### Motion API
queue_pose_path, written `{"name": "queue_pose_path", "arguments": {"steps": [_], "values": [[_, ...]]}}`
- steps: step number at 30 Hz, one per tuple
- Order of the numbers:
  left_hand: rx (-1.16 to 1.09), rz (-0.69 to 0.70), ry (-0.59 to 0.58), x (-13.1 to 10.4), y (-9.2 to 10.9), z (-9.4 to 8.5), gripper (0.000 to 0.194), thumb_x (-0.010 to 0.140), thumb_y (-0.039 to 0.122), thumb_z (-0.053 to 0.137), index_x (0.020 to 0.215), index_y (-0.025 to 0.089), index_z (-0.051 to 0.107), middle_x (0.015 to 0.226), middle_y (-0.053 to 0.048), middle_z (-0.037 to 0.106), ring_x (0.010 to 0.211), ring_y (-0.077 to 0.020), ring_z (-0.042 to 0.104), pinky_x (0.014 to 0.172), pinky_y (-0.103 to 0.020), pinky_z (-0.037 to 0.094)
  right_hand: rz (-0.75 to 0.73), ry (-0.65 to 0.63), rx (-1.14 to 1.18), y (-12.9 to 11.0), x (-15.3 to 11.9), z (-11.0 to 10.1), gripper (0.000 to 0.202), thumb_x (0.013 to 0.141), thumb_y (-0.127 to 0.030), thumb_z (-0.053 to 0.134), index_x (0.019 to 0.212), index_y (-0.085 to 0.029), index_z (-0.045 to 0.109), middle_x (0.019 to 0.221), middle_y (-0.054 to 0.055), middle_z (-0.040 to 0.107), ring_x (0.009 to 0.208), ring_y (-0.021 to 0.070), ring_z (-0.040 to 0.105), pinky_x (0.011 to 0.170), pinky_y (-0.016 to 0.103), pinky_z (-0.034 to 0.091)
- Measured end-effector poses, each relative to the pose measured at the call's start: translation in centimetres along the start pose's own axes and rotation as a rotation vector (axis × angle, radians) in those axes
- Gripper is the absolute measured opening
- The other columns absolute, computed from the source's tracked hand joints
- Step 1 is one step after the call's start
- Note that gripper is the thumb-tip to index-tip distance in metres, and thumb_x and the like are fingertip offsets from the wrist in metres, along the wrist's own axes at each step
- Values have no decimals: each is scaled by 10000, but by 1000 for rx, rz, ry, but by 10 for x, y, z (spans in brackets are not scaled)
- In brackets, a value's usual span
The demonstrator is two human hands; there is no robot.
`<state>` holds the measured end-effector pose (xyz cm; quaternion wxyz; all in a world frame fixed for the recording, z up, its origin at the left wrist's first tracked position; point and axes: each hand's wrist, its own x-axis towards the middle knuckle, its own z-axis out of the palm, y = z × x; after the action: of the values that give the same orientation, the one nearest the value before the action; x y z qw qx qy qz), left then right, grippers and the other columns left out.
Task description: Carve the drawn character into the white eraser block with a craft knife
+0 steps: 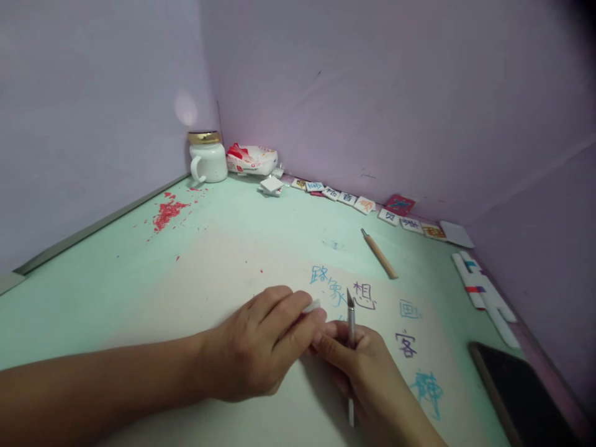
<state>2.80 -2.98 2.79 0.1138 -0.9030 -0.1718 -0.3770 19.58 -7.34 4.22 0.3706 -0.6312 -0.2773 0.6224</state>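
My left hand point(265, 344) is closed, its fingers curled around a small whitish piece point(313, 305) that shows only in part between them. Just right of it, my right hand point(356, 357) is closed too, with a thin silver craft knife point(351, 320) held between its fingers, blade pointing up and away. The fingertips of both hands meet over the table. Blue and purple handwritten characters point(363, 296) lie on the pale surface beyond and to the right of my hands.
A lidded white mug point(212, 162) and a tissue pack point(254, 160) stand at the back. Red shavings point(168, 213) lie at left. Character tiles point(365, 205) line the wall. A wooden-handled tool point(379, 254), white markers point(488, 304) and a dark phone point(521, 397) are at right.
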Motion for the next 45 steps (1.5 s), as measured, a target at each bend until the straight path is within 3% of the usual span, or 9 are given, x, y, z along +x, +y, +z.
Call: {"name": "queue_pose_path", "arguments": {"steps": [7,13,15,20,25,29,34,41,45], "values": [[32,65,-34,0,-1,-5,274,880,76,532,1142,21,587,1055,-175,661,992,-266,625,838,-391,546,-21,-14,-8,4,1,-2,307,607,-368,753,547,-169,527,404,-99,344,399,31,235,430,228,116],[-20,22,-25,0,3,-3,315,834,36,537,1146,10,570,1040,-173,659,1011,-287,601,829,-409,529,-45,13,-46,5,1,-2,286,650,-355,692,544,-186,488,408,-98,342,412,41,236,437,234,130],[-94,-24,-3,1,4,-1,313,812,21,553,1125,5,561,1029,-176,656,1013,-294,581,844,-441,519,-47,21,-38,4,0,-1,274,629,-347,685,534,-189,482,412,-92,364,411,41,243,437,235,139],[-382,-340,91,2,0,5,431,798,80,587,1218,49,498,1067,-188,595,990,-275,562,832,-453,526,-36,32,-44,2,-1,-3,233,614,-354,659,554,-187,508,411,-96,353,407,42,240,437,235,132],[-417,-312,-35,2,-4,-1,554,736,99,552,1280,73,454,1157,-207,581,1062,-324,553,910,-538,473,-72,88,-213,0,4,-21,321,683,-475,588,542,-205,487,434,-72,378,403,64,276,433,245,170],[-387,-307,-104,-1,-8,-6,544,719,107,473,1262,71,463,1166,-202,562,1075,-335,526,910,-564,430,-266,219,-592,-2,3,-31,373,787,-540,528,626,-205,559,569,-13,551,518,130,470,527,267,308],[-367,-371,-138,-11,-16,-6,556,721,83,395,1272,126,455,1181,-140,550,1082,-297,505,941,-535,391,-469,430,-866,6,-2,-30,357,891,-560,441,973,-249,597,585,-24,619,541,197,573,554,293,350],[-354,-422,-245,-9,-10,-6,539,674,98,448,1210,100,508,1124,-149,555,1029,-300,506,905,-520,413,-824,448,-1013,24,0,-34,239,950,-402,436,907,-246,611,679,-6,686,580,169,647,517,266,400],[-315,-477,-329,-7,-5,-2,448,716,166,566,1157,88,550,1078,-151,561,1000,-307,508,927,-536,406,-969,409,-1097,28,4,-38,190,954,-313,489,993,-255,666,739,-6,697,624,149,656,529,253,404]]}}
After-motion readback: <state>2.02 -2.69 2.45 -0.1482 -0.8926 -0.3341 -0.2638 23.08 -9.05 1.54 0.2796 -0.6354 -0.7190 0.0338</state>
